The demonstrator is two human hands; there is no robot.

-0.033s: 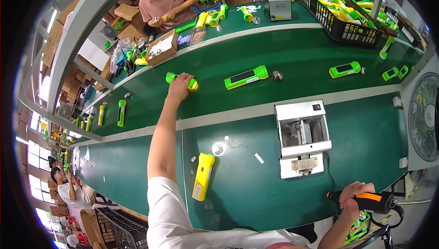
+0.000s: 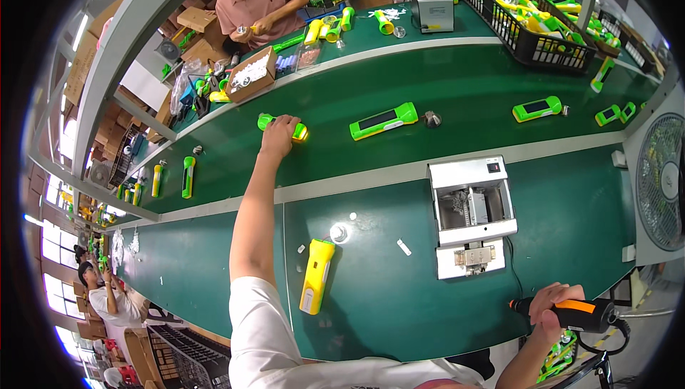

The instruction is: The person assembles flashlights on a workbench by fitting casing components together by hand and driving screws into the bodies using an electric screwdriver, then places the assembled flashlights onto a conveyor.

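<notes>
1. On the far belt (image 2: pixel 457 82), left hand (image 2: pixel 280 135) lies over a green torch (image 2: pixel 284 127); fingers curl on it, grip depth unclear.
2. Close around the body before lifting, clear of the neighbouring torch (image 2: pixel 383 120).
3. Right hand (image 2: pixel 553 308) is wrapped round the orange screwdriver (image 2: pixel 571 313) at the worktop (image 2: pixel 399 303) edge; keep it parked.

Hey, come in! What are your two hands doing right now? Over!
Left hand on green flashlight on the belt. Right hand holds orange-black power screwdriver. Yellow flashlight lies near, untouched. Nothing blocking.
</notes>
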